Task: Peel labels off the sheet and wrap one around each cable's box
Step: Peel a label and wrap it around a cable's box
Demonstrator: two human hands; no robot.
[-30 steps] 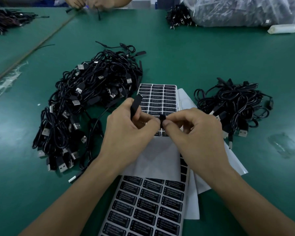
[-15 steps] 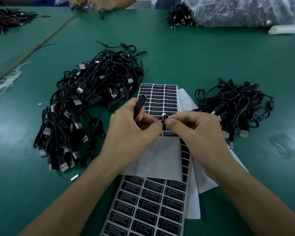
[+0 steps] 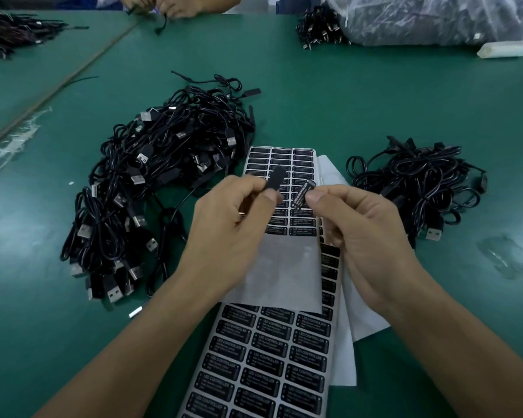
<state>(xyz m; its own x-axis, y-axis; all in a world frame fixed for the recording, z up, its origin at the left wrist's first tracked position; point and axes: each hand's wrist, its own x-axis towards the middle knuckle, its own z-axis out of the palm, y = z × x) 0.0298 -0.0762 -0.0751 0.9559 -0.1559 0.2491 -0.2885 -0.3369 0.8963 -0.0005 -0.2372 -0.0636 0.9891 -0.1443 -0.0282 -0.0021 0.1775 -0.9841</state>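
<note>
My left hand [image 3: 230, 224] pinches a small black cable box [image 3: 276, 180] between thumb and fingers, holding it upright above the label sheets. Its cable [image 3: 175, 206] trails left into the big pile. My right hand [image 3: 360, 230] pinches a peeled black label [image 3: 303, 194] with white print, lifted off the sheet and a little to the right of the box. Under both hands lies a label sheet [image 3: 284, 164] whose lower part is bare white backing. A second, full sheet of black labels [image 3: 263, 363] lies nearer to me.
A large heap of black USB cables [image 3: 151, 188] lies at the left and a smaller heap [image 3: 417, 182] at the right on the green table [image 3: 344, 101]. Another person's hands [image 3: 163, 6] work at the far edge. A plastic bag [image 3: 429, 18] sits far right.
My right hand has pulled a label free of the sheet and lifted it up and to the right. My hands have moved apart, and the box in my left hand has risen slightly.
</note>
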